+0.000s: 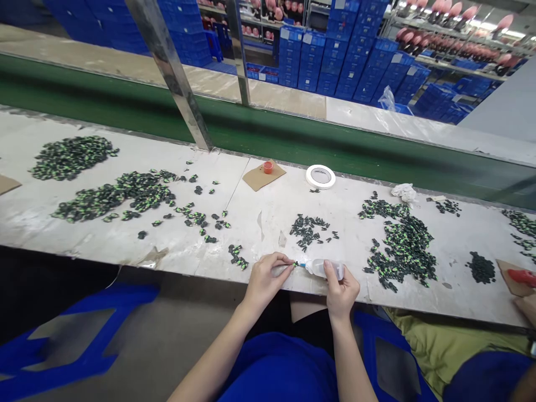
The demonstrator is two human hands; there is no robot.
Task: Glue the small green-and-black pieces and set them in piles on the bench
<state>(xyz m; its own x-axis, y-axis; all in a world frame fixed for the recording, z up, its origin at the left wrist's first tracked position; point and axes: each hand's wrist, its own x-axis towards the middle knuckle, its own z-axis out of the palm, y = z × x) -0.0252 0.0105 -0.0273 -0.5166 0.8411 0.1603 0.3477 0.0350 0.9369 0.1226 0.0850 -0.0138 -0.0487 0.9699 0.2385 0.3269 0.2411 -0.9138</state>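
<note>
Left hand [264,277] is pinching small dark piece [296,264], fingers clamped on it; right hand [343,291] is gripping squeeze bottle [328,269] at piece's 3 o'clock, blue tip [302,265] pointing toward 9. Oversqueezing could be flooding piece, likely wetting left hand.

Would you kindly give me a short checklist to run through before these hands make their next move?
1. Small part secured: ok, pinched in the left hand.
2. Bottle gripped: ok, in the right hand.
3. Blue nozzle aimed: ok, pointing toward the small part.
4. Nozzle touching the part: cannot tell, too small.
5. Bottle contents sufficient: cannot tell.
6. Tape roll out of the way: ok, lying well beyond both hands.
</note>
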